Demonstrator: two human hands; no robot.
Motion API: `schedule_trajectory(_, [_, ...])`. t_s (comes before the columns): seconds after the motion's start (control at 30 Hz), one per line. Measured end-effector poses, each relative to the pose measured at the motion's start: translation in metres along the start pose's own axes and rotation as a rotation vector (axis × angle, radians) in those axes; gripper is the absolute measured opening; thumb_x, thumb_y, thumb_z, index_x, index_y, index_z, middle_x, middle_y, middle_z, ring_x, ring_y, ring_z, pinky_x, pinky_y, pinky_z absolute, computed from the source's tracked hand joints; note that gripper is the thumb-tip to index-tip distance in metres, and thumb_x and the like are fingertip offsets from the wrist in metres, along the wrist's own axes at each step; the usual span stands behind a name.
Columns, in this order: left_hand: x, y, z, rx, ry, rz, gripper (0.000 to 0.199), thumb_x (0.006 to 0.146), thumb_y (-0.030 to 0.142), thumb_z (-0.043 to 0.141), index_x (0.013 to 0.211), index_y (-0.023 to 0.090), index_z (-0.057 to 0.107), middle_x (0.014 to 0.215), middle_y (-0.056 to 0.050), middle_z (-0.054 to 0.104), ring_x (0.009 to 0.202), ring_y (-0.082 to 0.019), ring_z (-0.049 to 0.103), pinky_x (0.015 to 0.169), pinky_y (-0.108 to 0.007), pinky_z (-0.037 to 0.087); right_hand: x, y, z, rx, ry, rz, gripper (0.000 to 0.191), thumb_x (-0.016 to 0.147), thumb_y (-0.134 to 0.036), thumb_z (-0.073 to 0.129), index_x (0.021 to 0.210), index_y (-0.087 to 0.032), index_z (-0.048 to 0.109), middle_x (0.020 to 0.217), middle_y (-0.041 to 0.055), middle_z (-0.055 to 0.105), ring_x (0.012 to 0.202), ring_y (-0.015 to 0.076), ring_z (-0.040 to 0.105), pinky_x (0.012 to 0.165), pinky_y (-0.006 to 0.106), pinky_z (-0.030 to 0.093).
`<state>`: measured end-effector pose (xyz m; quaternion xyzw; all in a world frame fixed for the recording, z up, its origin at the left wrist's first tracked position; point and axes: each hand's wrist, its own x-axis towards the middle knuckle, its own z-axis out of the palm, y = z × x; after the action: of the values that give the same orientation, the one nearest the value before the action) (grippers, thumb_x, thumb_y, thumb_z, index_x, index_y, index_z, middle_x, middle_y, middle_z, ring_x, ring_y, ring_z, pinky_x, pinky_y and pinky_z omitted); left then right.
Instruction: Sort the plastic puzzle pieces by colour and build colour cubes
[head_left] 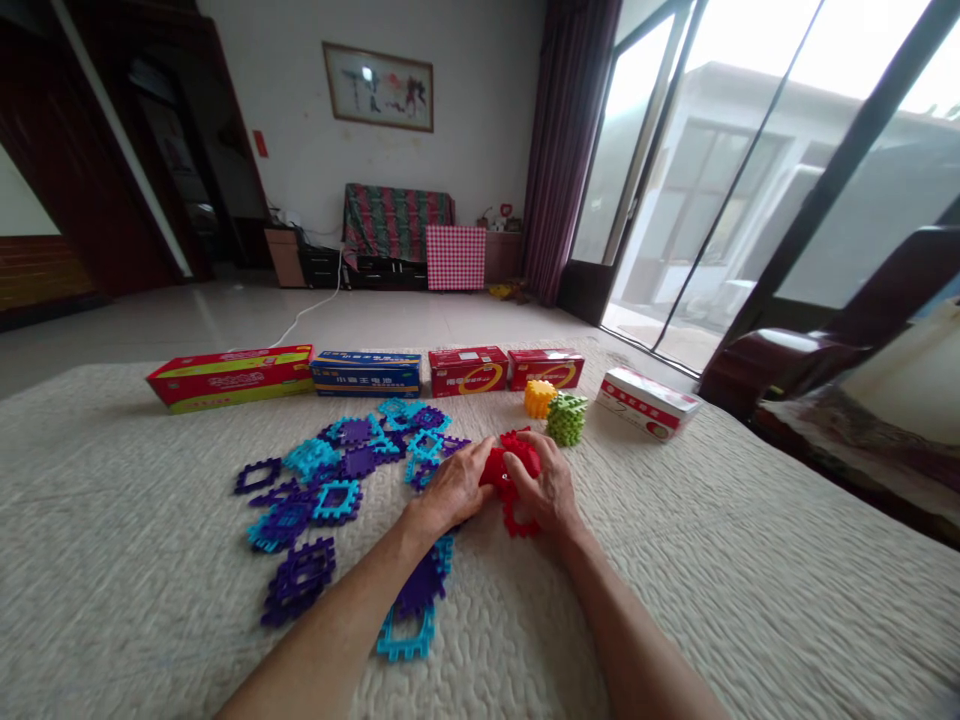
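Note:
Both hands meet around a bunch of red notched plastic pieces in the middle of the quilted surface. My left hand has its fingers closed against the left side of the red pieces. My right hand wraps their right side, its thumb pressed on top. Below the hands a red open-frame piece sticks out toward me. Just beyond my right hand stand a green block and an orange block, both with notched edges. How the red pieces join is partly hidden by the fingers.
Purple and cyan notched pieces lie scattered to the left, and more lie by my left forearm. Along the back stand a red-green box, a blue box, two red boxes and a white-red box.

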<state>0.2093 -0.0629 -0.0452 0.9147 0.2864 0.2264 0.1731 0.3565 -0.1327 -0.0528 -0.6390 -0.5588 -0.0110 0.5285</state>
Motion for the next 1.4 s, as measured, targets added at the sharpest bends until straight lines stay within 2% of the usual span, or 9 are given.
schedule_trajectory(0.1, [-0.001, -0.002, -0.002, -0.01, -0.008, 0.017, 0.072, 0.073, 0.017, 0.065, 0.139, 0.014, 0.037, 0.133, -0.015, 0.053, 0.122, -0.025, 0.051, 0.102, -0.036, 0.043, -0.003, -0.003, 0.002, -0.092, -0.047, -0.07, 0.038, 0.075, -0.035, 0.062, 0.11, -0.02, 0.06, 0.114, 0.01, 0.06, 0.107, 0.0266, 0.055, 0.094, 0.044, 0.043])
schedule_trajectory(0.27, [-0.002, -0.007, -0.01, 0.04, -0.051, 0.018, 0.082, 0.069, 0.027, 0.067, 0.142, 0.012, 0.033, 0.14, -0.017, 0.046, 0.13, -0.029, 0.043, 0.107, -0.04, 0.039, -0.006, 0.001, 0.005, -0.172, -0.057, -0.083, 0.046, 0.073, -0.035, 0.064, 0.117, -0.022, 0.057, 0.119, 0.0094, 0.058, 0.111, 0.0286, 0.053, 0.096, 0.047, 0.041])
schedule_trajectory(0.4, [-0.003, -0.011, -0.018, 0.075, -0.107, -0.006, 0.082, 0.07, 0.029, 0.063, 0.143, 0.01, 0.032, 0.142, -0.017, 0.043, 0.131, -0.028, 0.041, 0.108, -0.039, 0.037, -0.007, 0.0, 0.006, -0.241, -0.095, -0.095, 0.051, 0.071, -0.039, 0.066, 0.119, -0.022, 0.056, 0.122, 0.0103, 0.057, 0.115, 0.03, 0.051, 0.098, 0.05, 0.037])
schedule_trajectory(0.57, [-0.005, -0.02, -0.027, 0.12, -0.186, -0.048, 0.082, 0.069, 0.029, 0.062, 0.144, 0.015, 0.031, 0.147, -0.014, 0.039, 0.134, -0.028, 0.037, 0.109, -0.037, 0.035, -0.007, -0.008, 0.004, -0.281, -0.109, -0.137, 0.054, 0.07, -0.04, 0.068, 0.118, -0.02, 0.056, 0.124, 0.0122, 0.057, 0.116, 0.0307, 0.049, 0.098, 0.05, 0.036])
schedule_trajectory(0.7, [-0.006, -0.029, -0.032, 0.177, -0.239, -0.047, 0.074, 0.068, 0.02, 0.058, 0.139, 0.017, 0.038, 0.143, -0.011, 0.044, 0.133, -0.026, 0.04, 0.107, -0.035, 0.038, -0.007, -0.008, 0.004, -0.247, -0.098, -0.135, 0.05, 0.073, -0.039, 0.066, 0.118, -0.019, 0.056, 0.123, 0.0124, 0.057, 0.115, 0.03, 0.05, 0.099, 0.049, 0.035])
schedule_trajectory(0.87, [-0.006, -0.023, -0.035, 0.246, -0.183, -0.039, 0.053, 0.072, 0.017, 0.054, 0.124, 0.017, 0.052, 0.13, -0.012, 0.056, 0.122, -0.026, 0.051, 0.104, -0.038, 0.04, -0.002, -0.002, 0.004, -0.044, -0.022, 0.022, 0.037, 0.082, -0.041, 0.053, 0.11, -0.018, 0.06, 0.114, 0.011, 0.061, 0.107, 0.0256, 0.056, 0.095, 0.043, 0.041])
schedule_trajectory(0.97, [-0.004, -0.01, -0.031, 0.213, -0.166, 0.021, 0.046, 0.073, 0.022, 0.058, 0.119, 0.018, 0.054, 0.118, -0.01, 0.062, 0.111, -0.025, 0.057, 0.098, -0.035, 0.045, 0.001, 0.002, 0.002, 0.077, 0.046, 0.179, 0.041, 0.083, -0.047, 0.049, 0.108, -0.017, 0.062, 0.111, 0.011, 0.063, 0.104, 0.0248, 0.057, 0.093, 0.041, 0.043])
schedule_trajectory(1.1, [-0.003, 0.003, -0.02, 0.151, -0.137, 0.03, 0.045, 0.073, 0.018, 0.058, 0.117, 0.018, 0.052, 0.111, -0.008, 0.064, 0.104, -0.023, 0.06, 0.09, -0.033, 0.048, 0.003, 0.007, 0.0, 0.185, 0.133, 0.316, 0.044, 0.083, -0.051, 0.047, 0.107, -0.017, 0.062, 0.11, 0.0097, 0.065, 0.104, 0.0243, 0.058, 0.093, 0.039, 0.043])
schedule_trajectory(1.4, [-0.001, 0.008, -0.005, 0.034, -0.037, 0.032, 0.043, 0.072, 0.013, 0.059, 0.114, 0.019, 0.052, 0.104, -0.008, 0.064, 0.099, -0.023, 0.061, 0.086, -0.034, 0.049, 0.004, 0.01, 0.001, 0.235, 0.15, 0.313, 0.041, 0.082, -0.049, 0.05, 0.105, -0.018, 0.063, 0.106, 0.0089, 0.067, 0.097, 0.0238, 0.061, 0.086, 0.039, 0.048])
